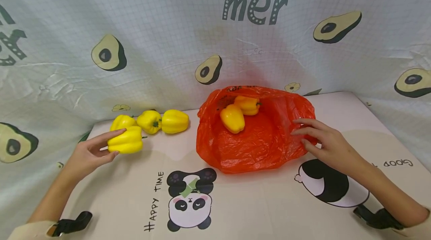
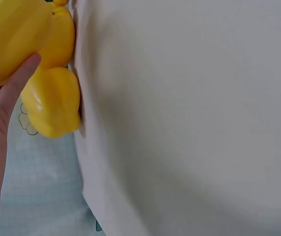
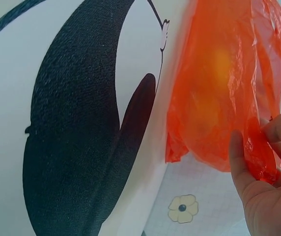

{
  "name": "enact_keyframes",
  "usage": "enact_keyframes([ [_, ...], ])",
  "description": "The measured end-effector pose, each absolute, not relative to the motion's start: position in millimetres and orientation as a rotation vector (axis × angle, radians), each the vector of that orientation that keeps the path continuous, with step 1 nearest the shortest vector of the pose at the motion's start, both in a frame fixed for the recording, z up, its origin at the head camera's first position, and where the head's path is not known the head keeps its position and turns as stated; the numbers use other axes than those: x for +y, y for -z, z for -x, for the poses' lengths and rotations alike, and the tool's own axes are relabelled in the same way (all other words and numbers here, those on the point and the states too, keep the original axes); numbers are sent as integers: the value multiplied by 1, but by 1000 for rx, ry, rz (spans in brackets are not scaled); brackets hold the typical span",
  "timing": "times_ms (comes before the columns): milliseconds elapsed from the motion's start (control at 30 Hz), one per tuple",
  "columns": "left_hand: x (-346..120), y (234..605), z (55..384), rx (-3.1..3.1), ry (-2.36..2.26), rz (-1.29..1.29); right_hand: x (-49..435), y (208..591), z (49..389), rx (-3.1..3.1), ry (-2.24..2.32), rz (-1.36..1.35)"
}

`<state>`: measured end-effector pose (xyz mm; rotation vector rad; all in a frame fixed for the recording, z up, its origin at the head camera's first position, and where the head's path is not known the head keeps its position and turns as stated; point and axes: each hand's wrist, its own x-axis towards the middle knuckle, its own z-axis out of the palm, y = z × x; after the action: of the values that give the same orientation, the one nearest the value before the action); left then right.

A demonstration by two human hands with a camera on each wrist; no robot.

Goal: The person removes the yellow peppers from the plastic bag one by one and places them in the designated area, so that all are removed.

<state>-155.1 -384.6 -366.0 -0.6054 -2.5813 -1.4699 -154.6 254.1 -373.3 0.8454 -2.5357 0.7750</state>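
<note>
My left hand (image 1: 88, 154) grips a yellow bell pepper (image 1: 125, 140) between thumb and fingers, above the left part of the table. In the left wrist view that pepper (image 2: 13, 39) overlaps others behind it. Three more yellow peppers (image 1: 175, 121) lie in a row at the table's back left. A red plastic bag (image 1: 247, 154) stands with its mouth wide toward me, and two yellow peppers (image 1: 233, 119) lie inside. At the bag's right side, my right hand (image 1: 331, 145) pinches the rim; the right wrist view shows the thin plastic (image 3: 259, 155) between thumb and fingers.
A pale tablecloth (image 1: 256, 210) printed with a panda and lettering covers the table. Behind it hangs a white curtain (image 1: 161, 45) with avocado prints, close to the bag and the row of peppers. Black straps (image 1: 72, 224) circle both wrists.
</note>
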Motion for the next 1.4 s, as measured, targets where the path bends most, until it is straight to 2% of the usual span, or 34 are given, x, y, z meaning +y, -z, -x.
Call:
enact_keyframes([
  [467, -397, 370, 153, -2605, 1339, 519, 255, 372, 154, -2534, -777, -851],
  [833, -407, 372, 149, -2713, 1310, 556, 256, 372, 154, -2533, -770, -849],
  [1167, -415, 381, 149, -2616, 1783, 588, 254, 371, 155, -2547, -784, -860],
  [1400, -417, 380, 150, -2684, 1486, 553, 252, 371, 156, -2535, -771, -871],
])
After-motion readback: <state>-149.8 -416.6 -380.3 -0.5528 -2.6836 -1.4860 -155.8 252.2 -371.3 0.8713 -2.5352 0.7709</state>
